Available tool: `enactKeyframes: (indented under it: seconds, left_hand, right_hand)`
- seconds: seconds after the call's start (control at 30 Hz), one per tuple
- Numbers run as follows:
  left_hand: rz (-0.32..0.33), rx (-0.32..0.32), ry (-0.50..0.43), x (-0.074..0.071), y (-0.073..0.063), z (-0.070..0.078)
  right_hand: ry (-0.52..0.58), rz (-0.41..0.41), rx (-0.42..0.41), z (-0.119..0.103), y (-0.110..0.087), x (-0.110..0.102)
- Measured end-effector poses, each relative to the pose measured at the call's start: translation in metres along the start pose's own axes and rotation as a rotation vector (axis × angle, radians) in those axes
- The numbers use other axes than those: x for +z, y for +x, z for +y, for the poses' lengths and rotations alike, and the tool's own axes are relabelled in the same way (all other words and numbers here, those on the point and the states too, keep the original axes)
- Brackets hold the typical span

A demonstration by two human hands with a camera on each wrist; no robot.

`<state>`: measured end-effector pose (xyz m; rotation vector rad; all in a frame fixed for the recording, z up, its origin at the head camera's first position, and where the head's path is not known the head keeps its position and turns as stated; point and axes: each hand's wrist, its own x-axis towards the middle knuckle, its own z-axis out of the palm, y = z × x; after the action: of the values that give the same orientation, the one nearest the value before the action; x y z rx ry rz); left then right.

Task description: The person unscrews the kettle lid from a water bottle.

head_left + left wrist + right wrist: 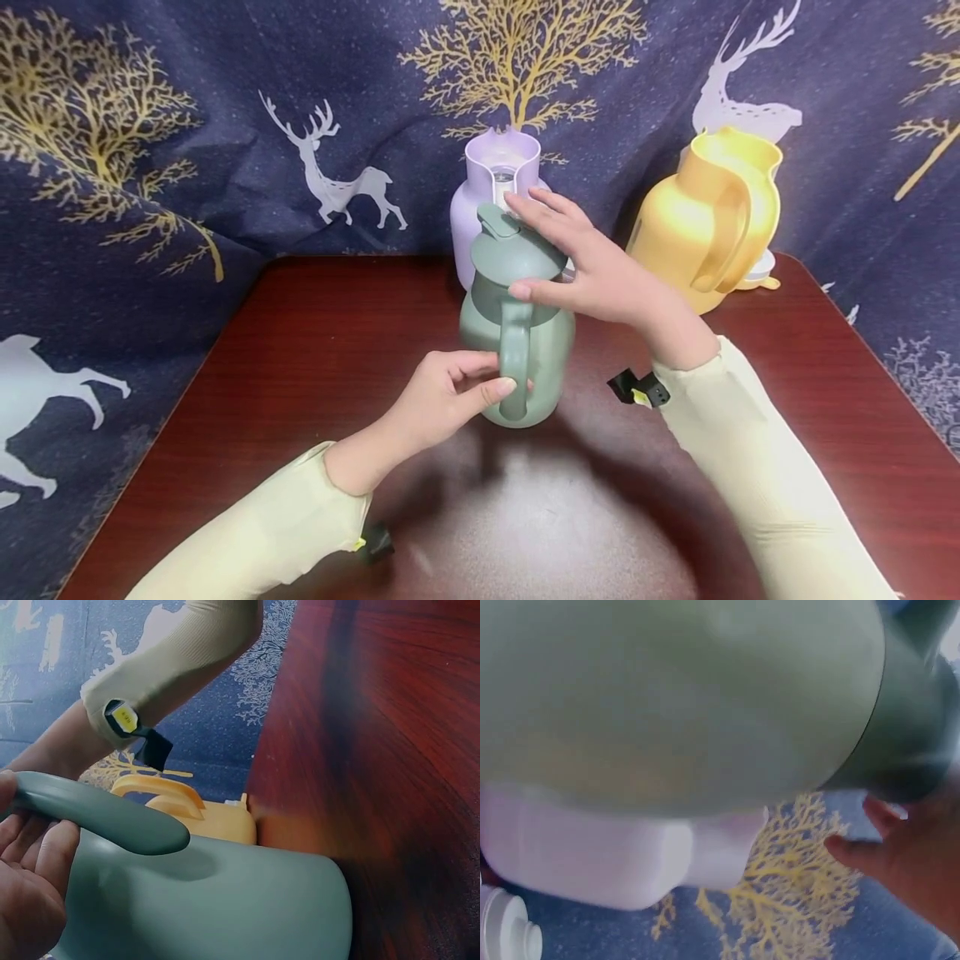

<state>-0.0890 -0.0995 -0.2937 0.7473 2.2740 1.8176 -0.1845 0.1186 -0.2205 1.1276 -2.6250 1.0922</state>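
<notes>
In the head view, a green thermos jug (517,333) is at the middle of the table, its handle (515,354) facing me. My left hand (442,392) holds the lower part of that handle between thumb and fingers; the left wrist view shows fingers (56,851) beneath it. Over the right side of the jug's lid (517,254) spreads my right hand (600,267), thumb at the lid's near edge above the handle and the other fingers reaching past its far side. In the right wrist view the jug's body (675,705) fills most of the picture.
A purple jug (465,208) with an uncovered top is right behind the green one. To the right, a yellow jug (667,233) has its top uncovered too, with a white and yellow part (763,268) beside it. Patterned dark blue cloth (247,192) hangs behind the dark red table (300,333).
</notes>
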Motion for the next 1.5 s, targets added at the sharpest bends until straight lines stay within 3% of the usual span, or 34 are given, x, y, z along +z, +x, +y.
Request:
enactKeyframes:
  seconds: [0.2,0.3,0.47,0.63,0.8,1.0,1.1,1.3,1.5]
  left_hand:
    - [0.002,-0.003,0.005,-0.001,0.000,0.000]
    - [-0.001,-0.001,0.005,-0.001,-0.001,0.000]
    - [-0.015,-0.005,-0.010,-0.002,0.000,0.001]
    - [-0.014,0.001,-0.002,-0.003,0.000,0.001]
    - [-0.012,0.007,0.010,-0.004,0.000,0.002]
    - [-0.017,-0.001,-0.022,-0.003,0.001,0.000]
    - [-0.021,-0.004,-0.024,-0.003,0.002,-0.001]
    - [-0.022,0.003,-0.029,-0.003,0.002,0.000]
    - [-0.030,-0.004,-0.038,-0.003,0.002,0.000]
  right_hand:
    - [-0.093,0.218,0.117,-0.022,-0.007,0.017]
    - [-0.110,0.274,0.121,-0.026,-0.006,0.025]
    - [-0.069,0.273,0.078,-0.018,-0.007,0.030]
    - [-0.003,0.260,-0.033,-0.003,-0.005,0.028]
    - [0.091,0.159,-0.098,0.012,0.000,0.020]
    - [0.100,0.039,-0.061,0.014,0.002,0.007]
    - [0.057,0.083,-0.014,0.002,-0.005,0.008]
    - [-0.053,0.249,0.097,-0.018,-0.010,0.024]
    - [-0.029,0.313,0.087,-0.014,-0.009,0.035]
